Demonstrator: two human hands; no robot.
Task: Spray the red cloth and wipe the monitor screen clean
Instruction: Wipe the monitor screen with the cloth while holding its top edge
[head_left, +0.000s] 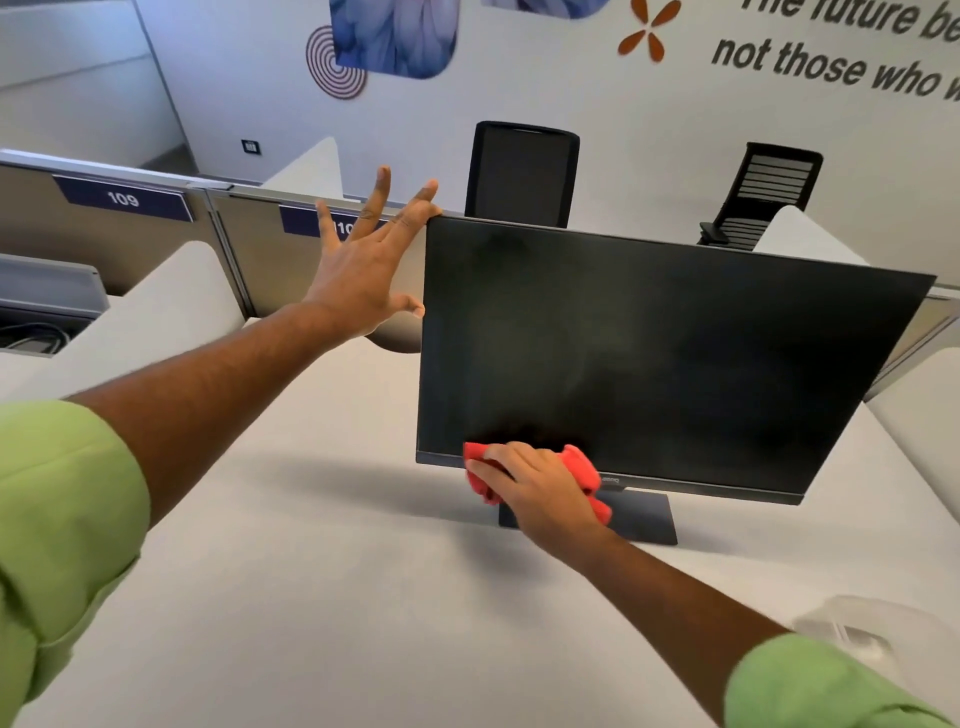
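A black monitor (675, 343) stands on a dark base on the white desk, its screen dark and slightly smudged. My right hand (540, 493) presses the bunched red cloth (584, 467) against the screen's lower left edge, with fingers curled over the cloth. My left hand (363, 265) is spread with straight fingers at the monitor's upper left corner, the index finger touching the top corner and the thumb near the left edge. A clear spray bottle (852, 629) lies blurred at the lower right, partly hidden behind my right sleeve.
The white desk (311, 545) stretches in front of the monitor. Beige partition panels (130, 244) numbered 109 and 110 run behind it on the left. Two black office chairs (522, 174) stand beyond the partition by the decorated wall.
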